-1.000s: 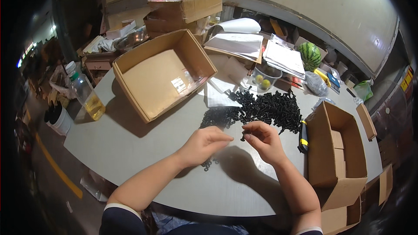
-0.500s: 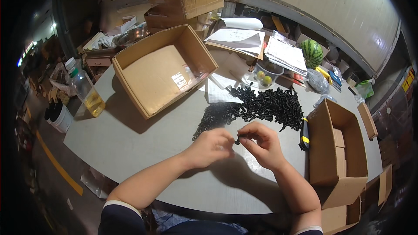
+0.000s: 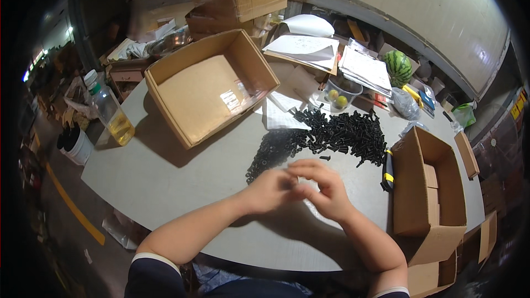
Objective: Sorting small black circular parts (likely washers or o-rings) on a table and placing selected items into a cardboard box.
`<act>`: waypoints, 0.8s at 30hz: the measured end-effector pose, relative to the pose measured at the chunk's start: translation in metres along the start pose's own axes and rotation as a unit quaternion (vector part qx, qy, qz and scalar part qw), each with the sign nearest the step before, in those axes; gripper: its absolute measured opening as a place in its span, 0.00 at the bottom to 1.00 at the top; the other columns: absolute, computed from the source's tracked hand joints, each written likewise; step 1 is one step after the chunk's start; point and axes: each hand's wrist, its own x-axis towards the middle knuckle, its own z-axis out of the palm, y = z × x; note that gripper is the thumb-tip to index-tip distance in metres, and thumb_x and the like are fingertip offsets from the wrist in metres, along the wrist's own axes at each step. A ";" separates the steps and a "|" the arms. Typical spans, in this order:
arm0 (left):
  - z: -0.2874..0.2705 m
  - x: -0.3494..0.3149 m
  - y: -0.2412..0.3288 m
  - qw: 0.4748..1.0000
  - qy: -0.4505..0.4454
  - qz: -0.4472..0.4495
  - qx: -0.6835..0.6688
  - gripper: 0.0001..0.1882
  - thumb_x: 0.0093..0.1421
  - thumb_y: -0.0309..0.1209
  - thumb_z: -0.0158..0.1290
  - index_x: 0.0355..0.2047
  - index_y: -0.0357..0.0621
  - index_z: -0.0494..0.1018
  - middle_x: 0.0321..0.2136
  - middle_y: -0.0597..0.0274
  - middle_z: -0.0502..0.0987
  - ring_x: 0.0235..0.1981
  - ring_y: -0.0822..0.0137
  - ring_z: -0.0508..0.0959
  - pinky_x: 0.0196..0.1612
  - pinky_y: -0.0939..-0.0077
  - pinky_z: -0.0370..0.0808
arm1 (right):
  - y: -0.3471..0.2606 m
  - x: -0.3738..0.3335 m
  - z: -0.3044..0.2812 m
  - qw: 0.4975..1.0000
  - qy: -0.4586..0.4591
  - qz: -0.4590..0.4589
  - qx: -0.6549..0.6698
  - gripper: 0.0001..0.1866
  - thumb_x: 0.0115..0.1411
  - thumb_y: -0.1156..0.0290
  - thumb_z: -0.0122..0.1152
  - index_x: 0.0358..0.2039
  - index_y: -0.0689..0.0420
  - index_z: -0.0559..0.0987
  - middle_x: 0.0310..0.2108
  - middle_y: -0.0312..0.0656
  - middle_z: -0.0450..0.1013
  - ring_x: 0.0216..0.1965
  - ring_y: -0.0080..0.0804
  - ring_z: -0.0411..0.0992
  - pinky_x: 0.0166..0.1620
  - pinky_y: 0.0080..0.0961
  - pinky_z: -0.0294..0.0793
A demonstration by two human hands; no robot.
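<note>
My left hand (image 3: pixel 270 190) and my right hand (image 3: pixel 326 190) meet above the near middle of the table. The left fingers are curled and smeared by motion around a small dark thing that I cannot make out. My right hand arches over the left fingertips, its thumb and bent fingers apart. Just beyond the hands lies a heap of black bolts (image 3: pixel 350 135). Left of it, small black rings like washers or nuts (image 3: pixel 270 152) are spread out. One loose bolt (image 3: pixel 324 158) lies by itself between the heap and my right hand.
A large open carton (image 3: pixel 193 99) tilts at the back left, near a bottle of yellow liquid (image 3: pixel 118 127). To the right stands another open carton (image 3: pixel 414 187) beside a black and yellow tool (image 3: pixel 388 171). Papers (image 3: pixel 364 69), a fruit tub (image 3: pixel 342 91) and a watermelon (image 3: pixel 397 68) line the back.
Half a second ago my right hand pinched a black bolt, with the left hand slightly apart. Now the hands have come together. A loose bolt now lies in front of the heap.
</note>
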 end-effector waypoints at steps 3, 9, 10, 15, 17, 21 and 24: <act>-0.009 0.004 -0.001 0.993 0.072 -0.023 -0.095 0.11 0.60 0.35 0.56 0.28 0.41 0.69 0.29 0.68 0.74 0.33 0.78 0.70 0.39 0.82 0.69 | 0.015 0.000 -0.007 0.984 -0.001 0.179 0.007 0.11 0.59 0.74 0.54 0.41 0.62 0.78 0.40 0.45 0.75 0.41 0.32 0.72 0.42 0.27 0.71; -0.023 0.006 -0.004 0.964 0.207 0.098 -0.136 0.10 0.59 0.29 0.57 0.28 0.43 0.66 0.32 0.64 0.73 0.36 0.75 0.69 0.44 0.78 0.67 | 0.007 -0.016 0.029 0.960 -0.146 -0.003 -0.238 0.11 0.49 0.74 0.59 0.36 0.55 0.79 0.35 0.43 0.75 0.37 0.42 0.74 0.37 0.29 0.76; -0.024 0.005 -0.003 0.964 0.208 0.097 -0.136 0.10 0.59 0.29 0.57 0.28 0.43 0.66 0.32 0.64 0.73 0.36 0.75 0.69 0.44 0.78 0.67 | 0.006 -0.018 0.032 0.961 -0.147 -0.003 -0.236 0.11 0.49 0.74 0.59 0.36 0.55 0.79 0.35 0.43 0.75 0.37 0.42 0.74 0.37 0.29 0.76; -0.021 0.005 -0.003 0.979 0.202 0.034 0.008 0.10 0.55 0.24 0.58 0.27 0.41 0.64 0.30 0.63 0.73 0.32 0.77 0.70 0.37 0.82 0.69 | 0.011 -0.022 0.030 0.937 -0.158 0.028 -0.311 0.09 0.44 0.75 0.61 0.29 0.55 0.78 0.30 0.43 0.74 0.31 0.41 0.74 0.35 0.33 0.76; -0.016 0.004 -0.005 0.982 0.187 0.017 0.020 0.10 0.54 0.24 0.58 0.26 0.41 0.65 0.29 0.64 0.73 0.30 0.77 0.71 0.35 0.82 0.70 | 0.013 -0.016 0.020 0.948 -0.122 0.078 -0.284 0.09 0.42 0.76 0.63 0.27 0.57 0.78 0.27 0.45 0.73 0.27 0.42 0.74 0.33 0.34 0.75; -0.007 0.002 -0.010 0.993 0.118 -0.005 0.010 0.10 0.49 0.25 0.61 0.24 0.39 0.69 0.24 0.61 0.74 0.28 0.72 0.74 0.33 0.77 0.72 | 0.013 -0.003 -0.004 0.994 0.046 0.065 -0.072 0.08 0.45 0.86 0.61 0.27 0.63 0.76 0.29 0.41 0.75 0.31 0.29 0.73 0.36 0.23 0.73; -0.002 0.002 0.003 0.997 0.065 -0.024 0.027 0.12 0.45 0.27 0.63 0.26 0.38 0.71 0.25 0.60 0.75 0.30 0.70 0.76 0.34 0.74 0.73 | -0.006 0.001 -0.002 0.999 0.034 -0.001 0.009 0.09 0.46 0.86 0.63 0.30 0.65 0.76 0.31 0.45 0.75 0.34 0.32 0.74 0.41 0.23 0.73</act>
